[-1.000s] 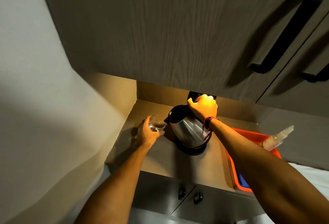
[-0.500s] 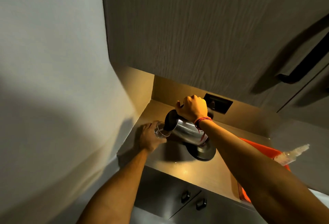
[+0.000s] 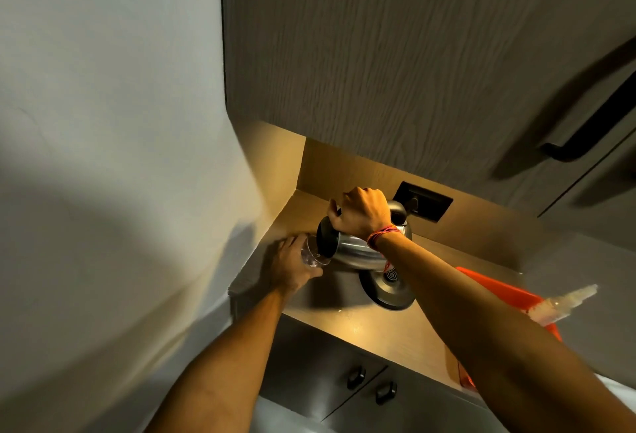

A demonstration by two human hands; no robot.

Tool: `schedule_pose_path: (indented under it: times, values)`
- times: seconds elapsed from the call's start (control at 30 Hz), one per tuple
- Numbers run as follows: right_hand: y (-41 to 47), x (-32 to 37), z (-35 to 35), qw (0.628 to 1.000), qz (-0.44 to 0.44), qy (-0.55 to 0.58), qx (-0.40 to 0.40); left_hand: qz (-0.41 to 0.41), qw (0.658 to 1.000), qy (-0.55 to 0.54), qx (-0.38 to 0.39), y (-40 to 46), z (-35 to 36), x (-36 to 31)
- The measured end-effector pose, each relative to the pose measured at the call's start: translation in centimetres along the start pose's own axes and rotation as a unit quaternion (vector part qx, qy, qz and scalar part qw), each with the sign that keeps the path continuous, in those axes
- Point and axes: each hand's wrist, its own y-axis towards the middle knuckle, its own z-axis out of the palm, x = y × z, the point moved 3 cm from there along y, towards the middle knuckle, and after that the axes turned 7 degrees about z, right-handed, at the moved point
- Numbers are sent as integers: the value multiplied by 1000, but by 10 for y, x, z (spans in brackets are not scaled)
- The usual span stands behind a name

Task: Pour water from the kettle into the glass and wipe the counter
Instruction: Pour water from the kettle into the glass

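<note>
A steel kettle (image 3: 358, 253) with a black lid is lifted off its round base (image 3: 390, 290) and tipped far over to the left. My right hand (image 3: 361, 213) grips its handle from above. The kettle's mouth is over a clear glass (image 3: 312, 255), which my left hand (image 3: 292, 265) holds near the left end of the wooden counter (image 3: 375, 329). Some water shows inside the glass.
An orange tray (image 3: 516, 298) lies on the counter's right side, with a spray bottle (image 3: 564, 300) over it. A black wall socket (image 3: 422, 201) sits behind the kettle. A wall closes off the left. Overhead cabinets hang close above, and lower cabinet doors with dark knobs (image 3: 356, 377) are below.
My right hand has lifted the kettle off its base and tipped it further left over the glass. My left hand has kept its hold on the glass. The view has shifted.
</note>
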Motion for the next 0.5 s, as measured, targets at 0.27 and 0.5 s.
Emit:
schedule_pose_path:
  times: [0.27, 0.5]
  values:
    - [0, 5, 1, 999, -15, -29, 15, 0, 1000, 10, -2, -1, 4, 4]
    - [-2, 5, -3, 999, -14, -19, 27, -6, 1000, 15, -2, -1, 8, 6]
